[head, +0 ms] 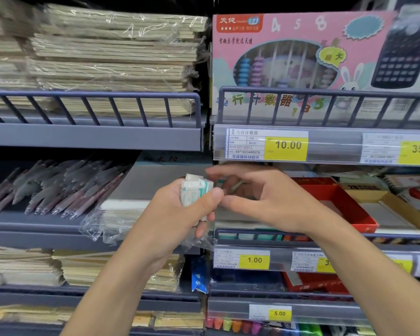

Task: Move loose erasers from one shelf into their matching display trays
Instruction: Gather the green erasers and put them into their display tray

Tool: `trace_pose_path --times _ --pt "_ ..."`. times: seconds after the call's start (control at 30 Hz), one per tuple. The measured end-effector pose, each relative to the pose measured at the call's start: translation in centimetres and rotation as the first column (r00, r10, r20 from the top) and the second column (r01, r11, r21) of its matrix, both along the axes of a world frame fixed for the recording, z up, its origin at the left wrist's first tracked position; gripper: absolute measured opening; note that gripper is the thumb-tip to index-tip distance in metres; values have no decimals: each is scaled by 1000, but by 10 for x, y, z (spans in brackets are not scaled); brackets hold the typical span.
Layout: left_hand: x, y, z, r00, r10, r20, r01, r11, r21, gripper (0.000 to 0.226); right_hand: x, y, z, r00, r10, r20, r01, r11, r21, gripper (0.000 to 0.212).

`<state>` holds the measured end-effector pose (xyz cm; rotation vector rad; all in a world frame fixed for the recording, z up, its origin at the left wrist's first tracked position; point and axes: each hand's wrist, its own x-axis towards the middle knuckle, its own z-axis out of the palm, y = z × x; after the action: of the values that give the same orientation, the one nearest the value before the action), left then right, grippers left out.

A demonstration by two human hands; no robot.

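Erasers point(196, 190) sit gripped in the left hand point(180, 214). Right hand point(260, 197) hovers beside them, fingers loosely open. Red tray point(349, 204) probably awaits them.

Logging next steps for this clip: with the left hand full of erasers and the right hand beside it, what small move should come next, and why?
Probably the right hand should pinch the top eraser from the stack of erasers and carry it toward the red tray. The left hand grips several white, teal-sleeved erasers upright; the right hand's fingers are loosely spread beside them, seemingly holding nothing. Whether that tray matches is unclear.
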<state>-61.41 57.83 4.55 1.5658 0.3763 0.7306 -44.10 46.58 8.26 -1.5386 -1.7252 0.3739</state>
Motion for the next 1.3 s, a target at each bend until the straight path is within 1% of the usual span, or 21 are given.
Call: trace_pose_path --times 0.03,0.07,0.17,0.27,0.33,0.43,0.5,0.57,0.67,0.77,0.87,0.93,0.97,1.0,1.03,1.1,1.17,1.23,1.3 --pt "1 -1 0 1000 -7 -4 7 1000 2 44 -5 -1 0 999 29 -34 -28 999 33 40" --pt "2 -2 0 1000 -13 -6 13 1000 3 48 -9 0 -1 999 40 -37 -37 997 67 39" --pt "5 -6 0 1000 -9 11 9 1000 -12 55 -12 2 -6 998 3 -66 6 992 128 32" --pt "4 -7 0 1000 -12 24 12 1000 2 53 -11 -1 -11 993 -23 -113 44 982 184 28" --pt "3 -7 -1 1000 -13 12 13 1000 13 50 -9 -2 -13 981 -7 -195 43 982 182 28" --pt "2 -7 -1 1000 -3 22 4 999 -51 46 -4 -2 -15 915 47 -402 34 980 194 32" --pt "2 -7 -2 1000 3 23 -1 998 -69 33 -1 -3 -17 889 27 -457 81 973 215 34" --pt "2 -7 -2 998 11 56 -7 998 -63 22 0 -3 -19 871 33 -490 84 973 213 38" --pt "3 -7 -2 994 4 106 5 996 -89 23 1 -2 -26 789 113 -605 18 978 206 40" --pt "5 -9 -1 995 5 102 5 995 -98 26 1 0 -30 752 153 -641 -2 973 231 34" --pt "7 -13 0 996 6 84 2 995 -99 31 0 1 -30 716 216 -664 -38 961 272 36" --pt "8 -16 2 996 17 88 -7 995 -104 20 1 2 -29 695 206 -688 -1 958 285 36" --pt "7 -17 3 996 31 87 -21 993 -112 18 3 2 -28 696 174 -696 41 959 281 34" --pt "7 -16 4 995 47 83 -37 992 -118 23 6 1 -26 719 112 -685 99 960 261 30" --pt "7 -15 4 995 66 73 -56 990 -126 28 11 1 -23 766 18 -642 165 960 225 24" --pt "5 -12 3 993 98 67 -86 984 -158 33 21 0 -20 872 -161 -462 247 960 130 16" --pt "5 -7 3 990 119 81 -101 976 -195 35 29 2 -18 938 -255 -237 268 963 23 20" --pt "4 -4 3 989 125 80 -107 972 -208 27 34 7 -16 953 -301 -32 297 950 -91 25" --pt "4 0 2 988 129 80 -108 968 -227 9 36 13 -15 939 -300 167 327 929 -171 30"
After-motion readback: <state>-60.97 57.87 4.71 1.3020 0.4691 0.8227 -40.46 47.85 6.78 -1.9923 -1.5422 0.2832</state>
